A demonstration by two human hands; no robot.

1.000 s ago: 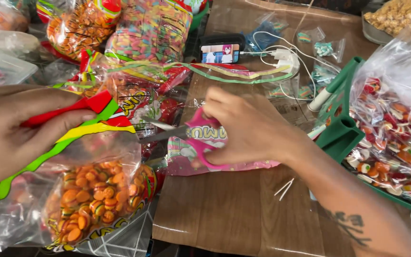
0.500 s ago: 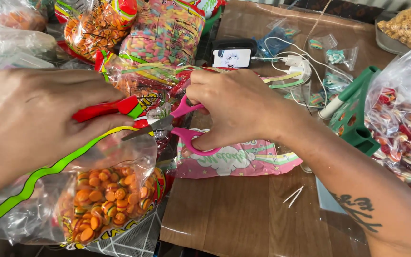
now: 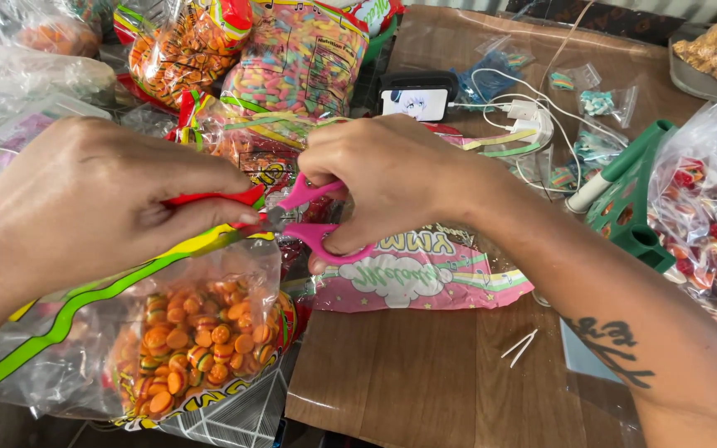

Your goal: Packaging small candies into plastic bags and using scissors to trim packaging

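L hand pinched tight on red top strip of candy bag; bag hangs below hand, clear plastic, full of small orange burger-shaped gummies, lower-left of view. R hand clamped on pink-handled scissors, fingers through loops, blades at bag's top edge just beside L thumb. Pink candy packet flat on desk under R wrist. Phone w/ white charger cable behind.
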